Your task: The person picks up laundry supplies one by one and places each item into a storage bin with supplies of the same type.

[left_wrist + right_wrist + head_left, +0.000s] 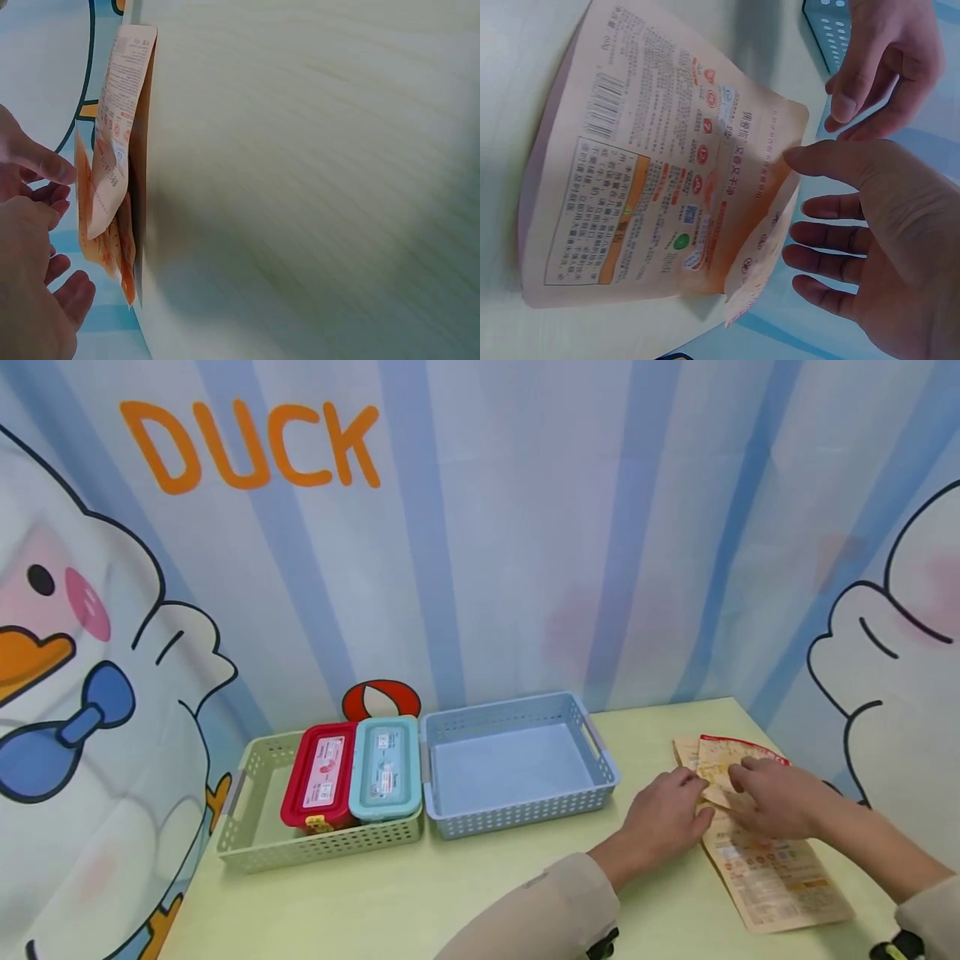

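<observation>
A beige printed packet lies on the right side of the table, back side up, with small print and a barcode. Beyond it is a yellowish piece with a red edge; whether it is a separate packet I cannot tell. My left hand is at the packet's left edge, its fingers loosely bent. My right hand is over the packet's upper part. In the right wrist view, the right thumb touches the packet's edge, with the other fingers spread apart below. Layers stand slightly raised in the left wrist view.
A blue basket stands at the back centre. Left of it, a green basket holds a red-lidded box and a teal-lidded box. Behind the table hangs a striped curtain with duck pictures.
</observation>
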`<state>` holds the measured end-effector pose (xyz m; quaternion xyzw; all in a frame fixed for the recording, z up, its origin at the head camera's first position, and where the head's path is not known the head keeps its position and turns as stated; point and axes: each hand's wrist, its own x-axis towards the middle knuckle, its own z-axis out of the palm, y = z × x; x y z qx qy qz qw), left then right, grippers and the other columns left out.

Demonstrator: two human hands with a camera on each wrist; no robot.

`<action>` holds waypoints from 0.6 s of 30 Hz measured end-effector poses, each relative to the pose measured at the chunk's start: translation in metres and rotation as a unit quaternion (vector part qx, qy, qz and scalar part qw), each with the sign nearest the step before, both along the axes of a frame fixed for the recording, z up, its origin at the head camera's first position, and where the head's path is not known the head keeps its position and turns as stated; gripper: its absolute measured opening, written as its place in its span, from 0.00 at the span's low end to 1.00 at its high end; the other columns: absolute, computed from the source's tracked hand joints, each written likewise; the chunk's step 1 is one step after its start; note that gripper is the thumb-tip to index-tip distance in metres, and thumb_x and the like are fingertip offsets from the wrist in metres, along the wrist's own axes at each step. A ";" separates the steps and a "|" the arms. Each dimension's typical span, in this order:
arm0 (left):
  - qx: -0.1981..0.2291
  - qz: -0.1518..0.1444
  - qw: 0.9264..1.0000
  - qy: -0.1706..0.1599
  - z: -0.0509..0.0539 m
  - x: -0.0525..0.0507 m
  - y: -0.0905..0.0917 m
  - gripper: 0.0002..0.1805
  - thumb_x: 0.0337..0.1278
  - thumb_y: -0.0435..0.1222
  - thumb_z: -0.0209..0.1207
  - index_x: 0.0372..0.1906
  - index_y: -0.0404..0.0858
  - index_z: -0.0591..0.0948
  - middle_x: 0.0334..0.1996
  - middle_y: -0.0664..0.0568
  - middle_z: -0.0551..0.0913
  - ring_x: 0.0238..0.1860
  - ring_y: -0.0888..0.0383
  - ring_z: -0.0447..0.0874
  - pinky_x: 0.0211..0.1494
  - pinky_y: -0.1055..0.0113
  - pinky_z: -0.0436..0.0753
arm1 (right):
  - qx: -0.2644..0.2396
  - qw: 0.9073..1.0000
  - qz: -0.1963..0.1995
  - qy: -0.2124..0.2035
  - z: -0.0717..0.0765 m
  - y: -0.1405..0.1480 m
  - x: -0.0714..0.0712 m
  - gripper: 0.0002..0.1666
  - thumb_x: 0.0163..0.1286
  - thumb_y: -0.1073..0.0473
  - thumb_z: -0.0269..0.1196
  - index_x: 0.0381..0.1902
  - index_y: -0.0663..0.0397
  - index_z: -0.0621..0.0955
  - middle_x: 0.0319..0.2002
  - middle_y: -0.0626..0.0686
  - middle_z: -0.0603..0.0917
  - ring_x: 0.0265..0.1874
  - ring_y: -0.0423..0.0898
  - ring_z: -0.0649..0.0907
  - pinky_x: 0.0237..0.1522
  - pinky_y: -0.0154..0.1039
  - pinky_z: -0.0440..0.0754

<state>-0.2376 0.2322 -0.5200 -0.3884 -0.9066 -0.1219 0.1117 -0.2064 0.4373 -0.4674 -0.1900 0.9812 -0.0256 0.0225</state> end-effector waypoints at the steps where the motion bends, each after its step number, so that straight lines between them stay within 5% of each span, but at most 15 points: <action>1: -0.002 0.002 1.000 0.004 -0.002 0.000 0.003 0.21 0.78 0.54 0.57 0.65 0.52 0.83 0.61 0.66 0.79 0.57 0.70 0.79 0.58 0.80 0.78 | 0.003 1.000 0.001 0.003 -0.001 0.001 0.001 0.15 0.70 0.53 0.71 0.36 0.52 0.75 0.30 0.47 0.71 0.25 0.44 0.68 0.26 0.41 0.68; 12: -0.016 0.005 1.000 -0.001 -0.014 -0.001 0.018 0.20 0.78 0.53 0.58 0.66 0.54 0.82 0.61 0.68 0.82 0.60 0.71 0.81 0.61 0.79 0.78 | 0.092 0.993 0.023 0.077 -0.017 0.010 0.006 0.22 0.60 0.55 0.78 0.38 0.54 0.75 0.31 0.51 0.71 0.26 0.47 0.71 0.23 0.44 0.70; 18: -0.008 -0.001 1.000 -0.015 -0.017 -0.004 0.020 0.15 0.78 0.48 0.60 0.63 0.53 0.84 0.58 0.67 0.83 0.59 0.71 0.81 0.61 0.79 0.77 | 0.075 0.993 0.030 0.091 -0.021 0.013 0.006 0.20 0.58 0.60 0.79 0.36 0.50 0.76 0.29 0.47 0.70 0.23 0.44 0.70 0.19 0.41 0.67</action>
